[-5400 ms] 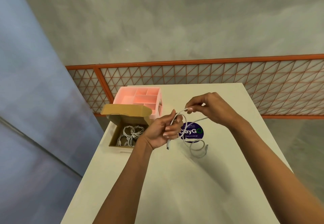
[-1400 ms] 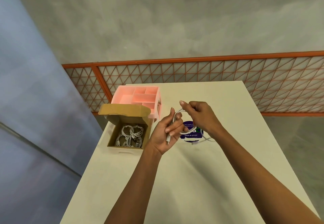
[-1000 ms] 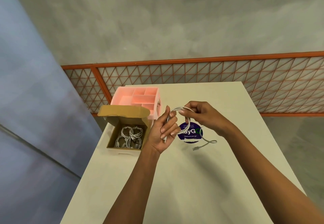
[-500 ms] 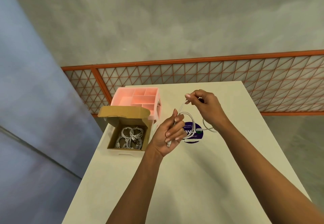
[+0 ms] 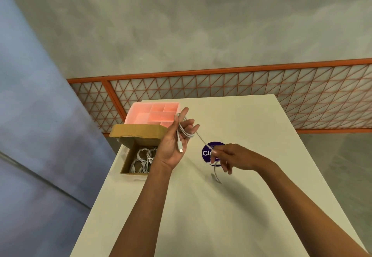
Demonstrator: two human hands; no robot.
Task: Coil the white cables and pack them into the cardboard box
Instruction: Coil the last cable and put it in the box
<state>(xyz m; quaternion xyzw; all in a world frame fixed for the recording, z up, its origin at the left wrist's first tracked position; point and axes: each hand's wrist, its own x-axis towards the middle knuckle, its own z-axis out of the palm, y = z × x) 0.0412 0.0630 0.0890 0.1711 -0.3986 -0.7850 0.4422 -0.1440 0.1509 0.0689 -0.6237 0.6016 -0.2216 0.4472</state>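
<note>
The left hand [image 5: 175,144] is up with its palm showing. Loops of the white cable [image 5: 178,138] go round its curled fingers, and the plug end lies on the palm. The cable runs from there down to the right hand [image 5: 233,156], which pinches it; the short tail hangs under that hand, just over the bench [image 5: 201,216]. A purple sticker [image 5: 207,152] lies under the right fingertips. Left of the left hand, the open cardboard box [image 5: 138,132] holds coiled cables [image 5: 144,159]. A pink tray [image 5: 151,114] sits behind the left hand.
</note>
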